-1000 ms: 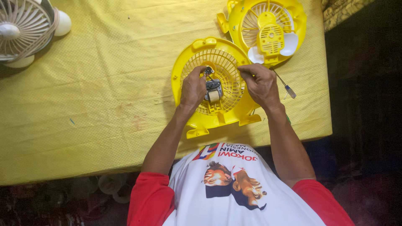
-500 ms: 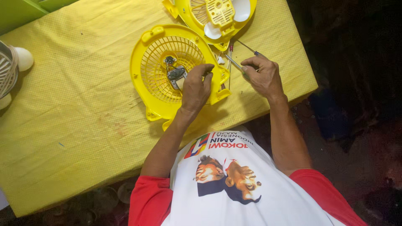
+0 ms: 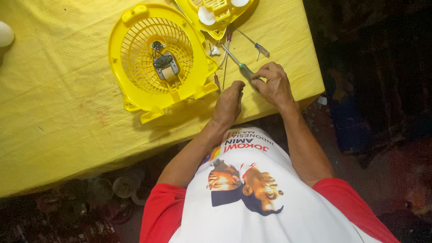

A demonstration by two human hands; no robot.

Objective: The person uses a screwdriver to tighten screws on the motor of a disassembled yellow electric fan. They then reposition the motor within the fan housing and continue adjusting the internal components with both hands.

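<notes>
The yellow fan housing [image 3: 157,58] lies face-up on the yellow-covered counter [image 3: 58,112], a small motor [image 3: 164,67] seated in its grille. The right hand [image 3: 272,85] closes its fingers on a green-handled screwdriver [image 3: 238,65]. The left hand [image 3: 229,101], loosely curled and holding nothing, has come off the housing to the counter edge.

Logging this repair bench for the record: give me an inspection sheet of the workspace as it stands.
Surface: table under a yellow cloth, wrinkled and stained.
Job's things: yellow fan housing lying flat, small motor at its middle; green-handled screwdriver.
Clutter: second yellow fan part at the far edge; another screwdriver.
Hands: right hand holds the green-handled screwdriver; left hand closed on the cloth, contents hidden.
Cables: thin wires beside the housing.
Surroundings: dark, cluttered floor.
</notes>
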